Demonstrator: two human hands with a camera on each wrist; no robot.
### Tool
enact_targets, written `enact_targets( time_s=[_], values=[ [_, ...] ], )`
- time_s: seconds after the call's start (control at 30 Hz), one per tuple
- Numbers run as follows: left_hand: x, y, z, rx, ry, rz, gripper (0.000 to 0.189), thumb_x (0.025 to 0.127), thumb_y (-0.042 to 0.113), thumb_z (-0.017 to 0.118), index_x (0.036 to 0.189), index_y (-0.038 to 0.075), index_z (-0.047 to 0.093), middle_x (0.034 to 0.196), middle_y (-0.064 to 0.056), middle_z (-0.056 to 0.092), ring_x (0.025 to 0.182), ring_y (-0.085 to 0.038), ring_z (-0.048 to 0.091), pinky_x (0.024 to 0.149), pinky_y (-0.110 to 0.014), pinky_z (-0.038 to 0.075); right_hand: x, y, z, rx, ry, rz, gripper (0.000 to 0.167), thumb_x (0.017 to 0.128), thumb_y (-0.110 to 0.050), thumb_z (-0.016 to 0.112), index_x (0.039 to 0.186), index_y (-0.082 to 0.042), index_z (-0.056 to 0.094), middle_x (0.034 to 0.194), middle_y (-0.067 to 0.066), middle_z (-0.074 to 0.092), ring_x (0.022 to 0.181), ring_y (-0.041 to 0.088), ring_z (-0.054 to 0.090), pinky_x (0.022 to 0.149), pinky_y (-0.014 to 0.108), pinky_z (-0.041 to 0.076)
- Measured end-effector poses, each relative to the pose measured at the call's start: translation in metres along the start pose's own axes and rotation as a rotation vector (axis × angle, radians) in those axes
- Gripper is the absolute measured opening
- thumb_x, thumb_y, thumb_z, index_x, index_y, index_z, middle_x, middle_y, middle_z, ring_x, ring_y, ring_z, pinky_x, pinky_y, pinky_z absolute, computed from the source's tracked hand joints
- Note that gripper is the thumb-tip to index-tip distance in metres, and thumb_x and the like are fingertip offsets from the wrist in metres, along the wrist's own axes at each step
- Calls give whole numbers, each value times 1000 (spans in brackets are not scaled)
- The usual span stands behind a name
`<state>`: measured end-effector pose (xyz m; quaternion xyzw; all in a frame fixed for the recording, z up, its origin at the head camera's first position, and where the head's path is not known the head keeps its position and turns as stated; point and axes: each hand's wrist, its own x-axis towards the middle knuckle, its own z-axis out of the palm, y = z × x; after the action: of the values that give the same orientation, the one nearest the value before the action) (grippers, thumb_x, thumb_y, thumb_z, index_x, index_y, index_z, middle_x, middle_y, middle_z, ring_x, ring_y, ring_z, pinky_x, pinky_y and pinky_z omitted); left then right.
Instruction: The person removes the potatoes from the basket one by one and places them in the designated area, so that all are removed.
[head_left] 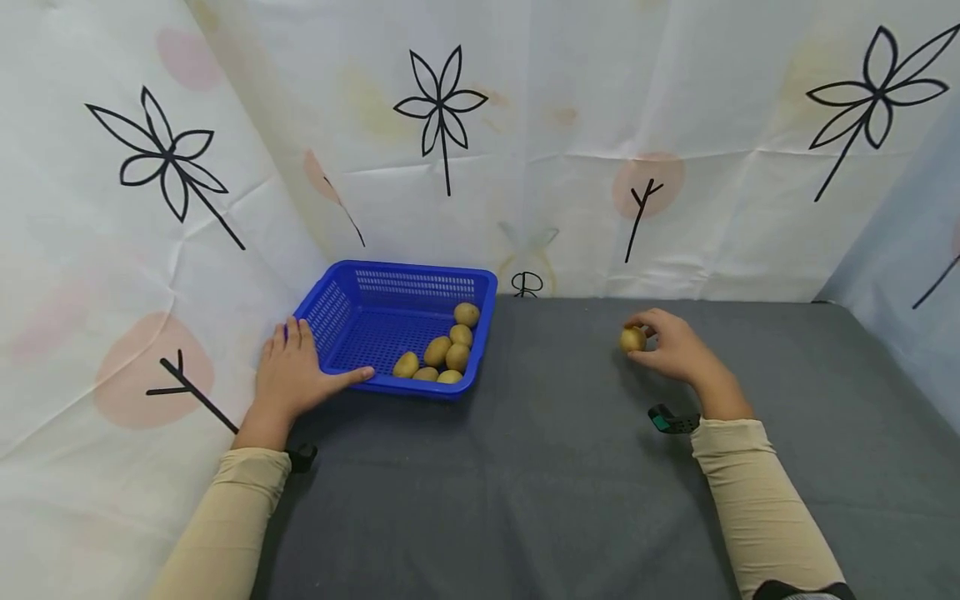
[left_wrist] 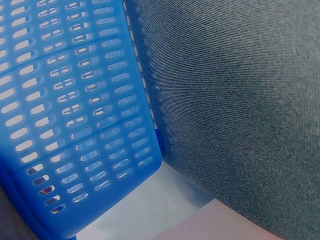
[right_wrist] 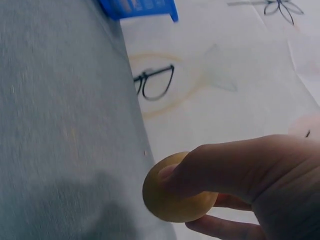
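Observation:
A blue plastic basket [head_left: 420, 389] with slotted walls sits at the back left of the table. Several potatoes [head_left: 437, 351] lie in its right and front part. At its front left corner rests my left hand [head_left: 291, 372], fingers straight along the left side and thumb stretched along the front rim. My right hand [head_left: 678, 350], off to the right, pinches one potato [head_left: 632, 339] between thumb and fingers, apparently above the table. In the right wrist view the thumb lies across that potato [right_wrist: 172, 200]. The left wrist view shows only the outer basket wall [left_wrist: 75, 100].
A grey cloth [head_left: 540, 467] covers the table. White curtains [head_left: 570, 108] with drawn flowers hang behind it and on both sides, the left one close beside my left arm. Dark straps with small devices [head_left: 672, 419] are on both wrists.

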<state>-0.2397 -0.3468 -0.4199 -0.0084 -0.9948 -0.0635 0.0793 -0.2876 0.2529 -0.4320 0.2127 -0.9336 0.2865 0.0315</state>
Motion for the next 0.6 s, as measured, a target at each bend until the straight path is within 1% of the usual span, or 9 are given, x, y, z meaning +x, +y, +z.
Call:
enact_targets(
  time_s=[0.23,0.43,0.6],
  values=[
    [1,2,2,-15,-7,-2,151,75,93,63,161,-20,13,168,-46,10,156,-65,12,126,-74,13,-8,23,-9,19,-30,65,48,94,-5,78,137,8,62,139,33,56,119,53,58,91,64,53],
    [2,0,1,6,17,6,150,75,93,63,160,-21,15,166,-47,13,155,-66,13,125,-73,15,-11,35,-14,32,-53,108,49,94,-4,77,139,9,60,138,35,55,122,55,57,90,65,54],
    [0,1,-1,3,0,4,149,76,93,63,160,-21,15,167,-47,12,155,-66,13,126,-74,14,-13,41,-14,38,-63,137,49,94,-3,77,139,8,60,137,35,56,122,55,57,89,63,55]
  ],
)
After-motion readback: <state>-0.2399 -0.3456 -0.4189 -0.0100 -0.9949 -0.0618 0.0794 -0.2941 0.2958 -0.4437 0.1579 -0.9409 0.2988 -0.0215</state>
